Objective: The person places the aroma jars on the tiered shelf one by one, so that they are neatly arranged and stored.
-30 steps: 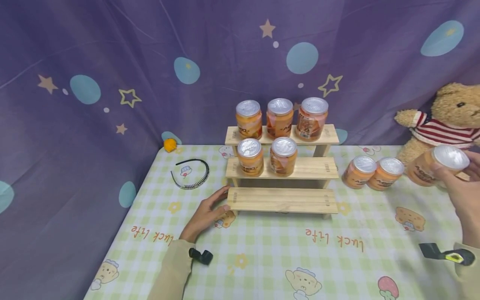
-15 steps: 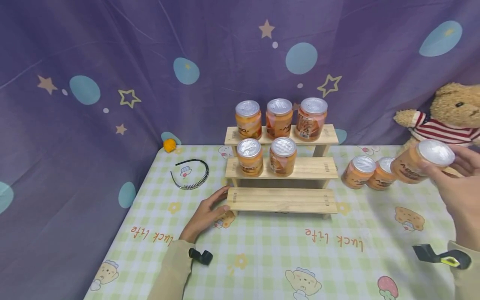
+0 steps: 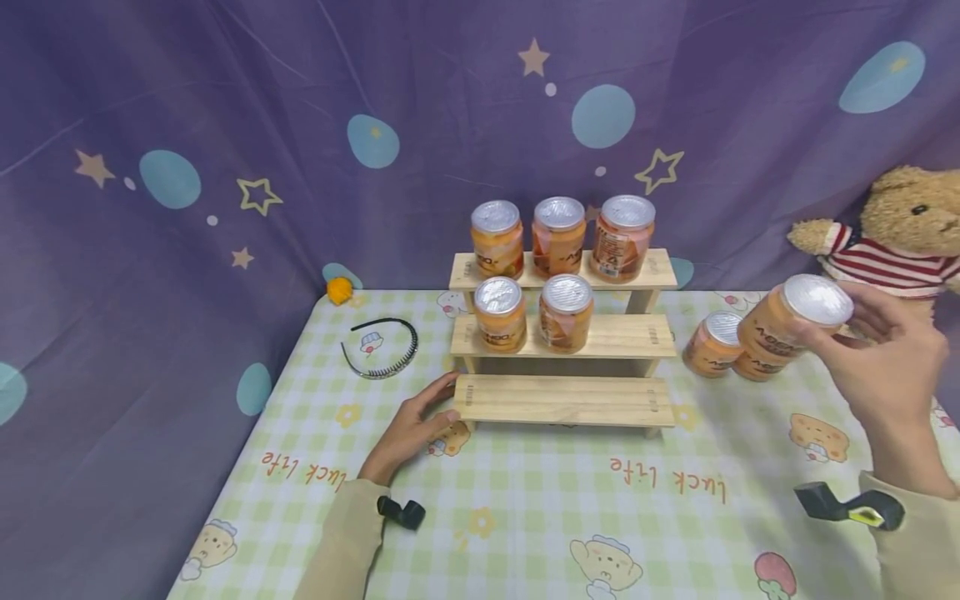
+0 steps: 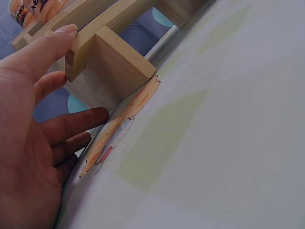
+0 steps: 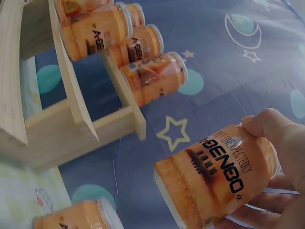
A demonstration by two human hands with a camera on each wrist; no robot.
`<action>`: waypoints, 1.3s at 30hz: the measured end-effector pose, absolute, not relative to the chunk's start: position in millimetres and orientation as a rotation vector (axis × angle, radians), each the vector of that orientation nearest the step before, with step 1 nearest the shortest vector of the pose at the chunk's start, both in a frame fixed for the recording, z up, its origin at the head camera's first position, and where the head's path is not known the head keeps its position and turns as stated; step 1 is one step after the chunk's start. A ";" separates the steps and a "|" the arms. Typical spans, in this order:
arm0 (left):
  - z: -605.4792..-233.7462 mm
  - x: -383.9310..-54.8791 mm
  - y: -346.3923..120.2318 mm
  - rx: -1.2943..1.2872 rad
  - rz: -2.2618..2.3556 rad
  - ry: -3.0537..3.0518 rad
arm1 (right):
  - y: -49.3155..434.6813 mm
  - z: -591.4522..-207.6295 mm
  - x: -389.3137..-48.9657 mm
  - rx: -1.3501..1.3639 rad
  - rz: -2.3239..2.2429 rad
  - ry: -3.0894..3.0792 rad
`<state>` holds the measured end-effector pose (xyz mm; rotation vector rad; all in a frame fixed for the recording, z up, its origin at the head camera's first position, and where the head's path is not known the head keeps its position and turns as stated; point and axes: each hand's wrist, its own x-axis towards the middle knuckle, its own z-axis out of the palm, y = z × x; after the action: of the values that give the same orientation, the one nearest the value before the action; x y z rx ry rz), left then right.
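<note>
My right hand (image 3: 888, 358) grips a jar of canned fruit (image 5: 214, 176) with an orange label and silver lid. In the head view the jar is raised and slightly tilted, partly covering one of two jars on the tablecloth; the other standing jar (image 3: 710, 346) is beside it. My left hand (image 3: 411, 429) holds the left end of the lowest step of a three-step wooden display stand (image 3: 562, 400), thumb and index finger at its edge (image 4: 71, 62). Three jars (image 3: 558, 237) stand on the top step and two jars (image 3: 566, 315) on the middle step, left and centre.
A teddy bear (image 3: 892, 258) in a striped top sits at the back right. A black headband (image 3: 397, 358) and a small orange object (image 3: 339, 291) lie on the left. A purple curtain (image 3: 450, 100) hangs behind the checked tablecloth (image 3: 540, 517).
My right hand has carried its jar leftward from beside the bear, so that it now overlaps a standing jar in the head view. My left hand stays at the stand.
</note>
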<state>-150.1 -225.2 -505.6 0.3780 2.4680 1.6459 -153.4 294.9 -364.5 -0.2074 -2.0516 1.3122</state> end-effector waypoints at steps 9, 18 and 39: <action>-506.3 -149.8 -225.8 0.361 1.649 2.467 | 272.7 -360.3 -159.4 -0.149 1.408 -2.088; -505.6 -150.6 -226.0 0.372 1.643 2.481 | 247.9 -356.2 -165.3 -0.130 1.483 -2.120; -508.5 -151.5 -226.1 0.386 1.656 2.472 | 199.6 -360.4 -181.2 0.095 1.461 -2.190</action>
<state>-151.5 -226.1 -508.5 0.3859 2.4716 1.6564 -181.2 199.6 -360.4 0.0951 -2.1898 1.4605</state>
